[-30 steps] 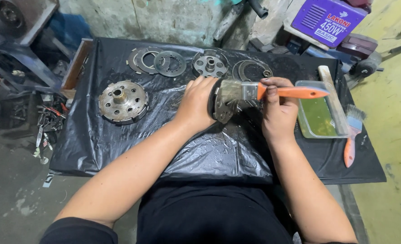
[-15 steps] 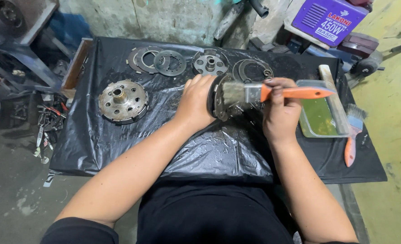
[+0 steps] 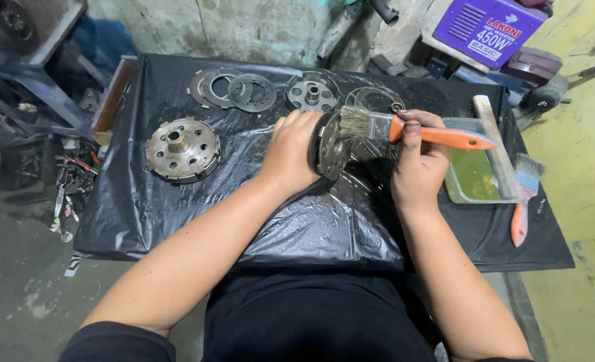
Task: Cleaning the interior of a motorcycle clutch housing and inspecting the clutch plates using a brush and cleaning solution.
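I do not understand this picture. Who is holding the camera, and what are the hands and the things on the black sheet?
The camera sits on the person's head and looks down, so both arms are their own. The left hand holds a round metal part on its edge. The right hand holds an orange-handled brush, bristles against that part. On the black plastic sheet lie a toothed metal hub, flat rings and a clear tray of greenish liquid, with a second brush beside it.
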